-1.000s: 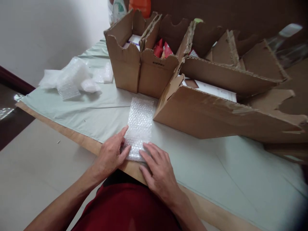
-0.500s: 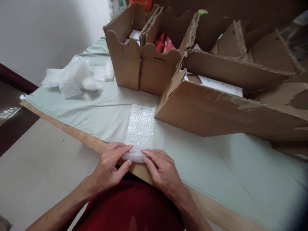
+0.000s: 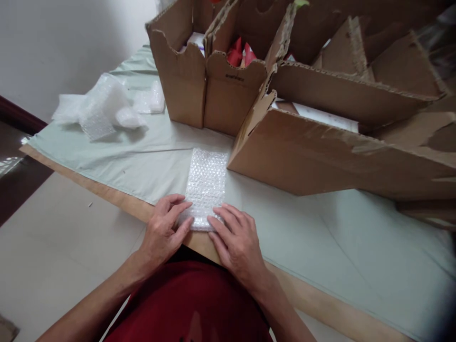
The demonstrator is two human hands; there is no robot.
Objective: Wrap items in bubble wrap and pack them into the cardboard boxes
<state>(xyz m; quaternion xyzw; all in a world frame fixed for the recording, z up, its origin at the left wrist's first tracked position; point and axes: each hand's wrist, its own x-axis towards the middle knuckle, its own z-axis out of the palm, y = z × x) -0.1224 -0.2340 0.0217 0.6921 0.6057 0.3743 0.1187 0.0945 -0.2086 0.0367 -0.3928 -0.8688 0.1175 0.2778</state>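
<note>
Bubble wrap (image 3: 206, 173) lies flat on pale cloth (image 3: 302, 237), my left hand (image 3: 185, 214) at its near left edge, my right hand (image 3: 212, 225) at its near right, fingers parted and resting lightly. A long cardboard box (image 3: 320, 161) crowds its right edge; narrower boxes (image 3: 183, 85) stand beyond it, crumpled wrap (image 3: 103, 104) far to its left.

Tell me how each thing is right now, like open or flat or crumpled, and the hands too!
Left hand: open, fingers bent, touching the strip
Right hand: open, fingers bent, on the strip's near end
Bubble-wrap strip: far part flat, near end seemingly folded
Bubble-wrap pile: crumpled
Cardboard boxes: open-topped, rough-edged
Red packets: inside a box, partly hidden
Cloth: spread out, creased
</note>
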